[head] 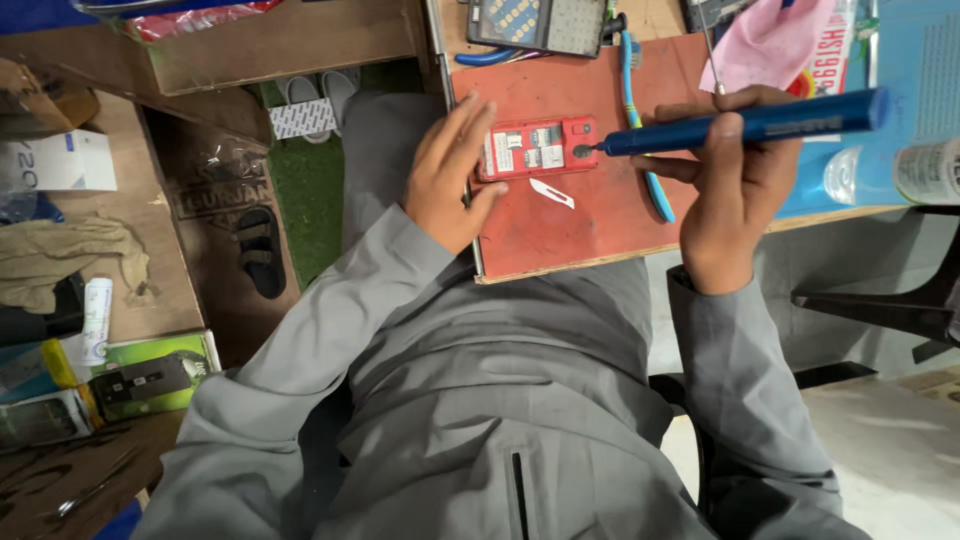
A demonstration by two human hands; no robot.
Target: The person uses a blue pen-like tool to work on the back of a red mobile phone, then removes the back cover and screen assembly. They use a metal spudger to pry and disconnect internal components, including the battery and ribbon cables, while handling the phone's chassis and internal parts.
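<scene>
Two hands are at work: the opened red phone point(537, 148) is pinned flat to the desk point(560, 225) under the spread left hand point(447, 172), so the blue screwdriver point(740, 125), gripped in the right hand point(728, 190), meets its corner steadily.

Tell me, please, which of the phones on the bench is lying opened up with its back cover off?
The red phone under the left hand: its insides show, touched by the blue pen-shaped tool. The grey keypad phone lies beyond it, keys up.
</scene>
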